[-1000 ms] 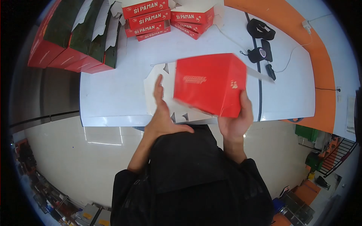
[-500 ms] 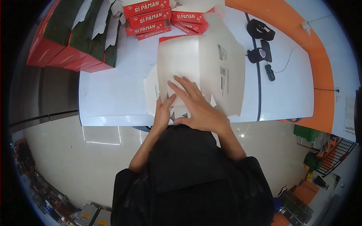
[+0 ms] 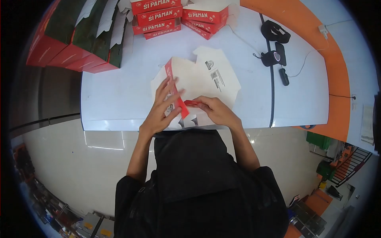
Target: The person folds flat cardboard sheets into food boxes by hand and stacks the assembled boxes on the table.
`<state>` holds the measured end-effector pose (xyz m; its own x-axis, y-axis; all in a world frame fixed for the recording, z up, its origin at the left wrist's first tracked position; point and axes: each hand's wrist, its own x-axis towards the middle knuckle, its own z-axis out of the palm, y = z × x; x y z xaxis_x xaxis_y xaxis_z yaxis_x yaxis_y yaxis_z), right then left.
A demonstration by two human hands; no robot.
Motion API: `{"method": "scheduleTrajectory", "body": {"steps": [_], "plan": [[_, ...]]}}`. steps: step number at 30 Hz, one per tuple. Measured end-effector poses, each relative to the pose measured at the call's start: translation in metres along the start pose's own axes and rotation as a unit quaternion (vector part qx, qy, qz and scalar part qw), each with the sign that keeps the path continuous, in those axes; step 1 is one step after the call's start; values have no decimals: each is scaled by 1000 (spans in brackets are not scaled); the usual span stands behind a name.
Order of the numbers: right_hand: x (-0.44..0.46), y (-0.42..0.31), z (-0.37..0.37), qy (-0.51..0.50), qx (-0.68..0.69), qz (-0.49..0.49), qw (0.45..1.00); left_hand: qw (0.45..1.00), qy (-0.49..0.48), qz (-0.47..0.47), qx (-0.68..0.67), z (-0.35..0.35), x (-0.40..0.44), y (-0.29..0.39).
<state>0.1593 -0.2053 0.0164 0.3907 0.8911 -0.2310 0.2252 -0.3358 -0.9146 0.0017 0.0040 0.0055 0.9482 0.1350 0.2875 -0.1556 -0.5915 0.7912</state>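
Observation:
A cardboard box piece [image 3: 226,75], white inside with black print and red outside, lies partly folded near the table's front edge. Its red side panel [image 3: 168,71] stands up on the left. Against that panel rests my left hand [image 3: 160,107], fingers spread and slightly blurred. My right hand [image 3: 216,110] pinches a small red flap [image 3: 192,103] of the same piece between thumb and fingers. More white cardboard with dark cut-outs shows beneath, close to the table edge.
Red SI PAMAN boxes [image 3: 164,15] are stacked at the back, with more [image 3: 204,16] beside them. Large red and green cartons [image 3: 75,43] stand at the left. A black strap [image 3: 275,31], a round black device [image 3: 270,58] and a cable lie on the right of the white table [image 3: 115,99].
The cardboard was turned from its red outside to its white inside and lowered. My right hand moved from its right side to the front flap; my left hand came onto the red panel.

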Motion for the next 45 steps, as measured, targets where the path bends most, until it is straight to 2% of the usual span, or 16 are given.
{"method": "scheduleTrajectory", "body": {"steps": [4, 7, 11, 14, 17, 20, 22, 24, 26, 28, 30, 31, 35, 38, 43, 45], "plan": [[2, 13, 2, 32, 51, 16, 998, 992, 13, 104, 66, 7, 21, -7], [0, 4, -2, 48, 64, 52, 995, 955, 276, 5, -104, 39, 22, -11], [-3, -10, -5, 64, -8, 8, 998, 986, 146, 73, -21, 40, 27, 1], [-7, -30, -11, 66, 19, 26, 997, 993, 55, 70, 80, 22, 31, 13], [-8, -47, -15, 66, -7, 25, 997, 994, 39, 68, 78, 6, 36, 28], [-6, -55, -9, 113, -36, -57, 991, 994, 17, 8, 108, -1, 32, 25], [-8, -69, -12, 229, -126, -209, 942, 995, 63, -55, 59, -5, 29, 24], [-14, -70, -11, 324, -113, -304, 889, 986, 114, -123, -11, -10, 23, 17], [-27, -52, -10, 404, 0, -338, 850, 961, 167, -193, -106, -10, 13, 2], [-23, -42, -12, 351, 63, -272, 894, 942, 167, -247, -158, -12, 9, 2], [-13, -39, -21, 258, -77, -164, 949, 933, 163, -267, -177, -12, 9, 5], [-7, -35, -16, 193, -73, -128, 970, 945, 140, -253, -152, -13, 10, 7], [17, -37, 9, 210, 33, -116, 970, 972, 69, -209, -80, -15, 9, 19], [30, -24, 6, 186, -156, -192, 951, 977, 47, -198, -67, -16, 10, 25], [37, -19, 14, 283, -52, -111, 951, 972, 48, -214, -84, -13, 11, 26], [39, -16, 15, 276, -1, -114, 954, 970, 38, -215, -104, -13, 13, 29]]}}
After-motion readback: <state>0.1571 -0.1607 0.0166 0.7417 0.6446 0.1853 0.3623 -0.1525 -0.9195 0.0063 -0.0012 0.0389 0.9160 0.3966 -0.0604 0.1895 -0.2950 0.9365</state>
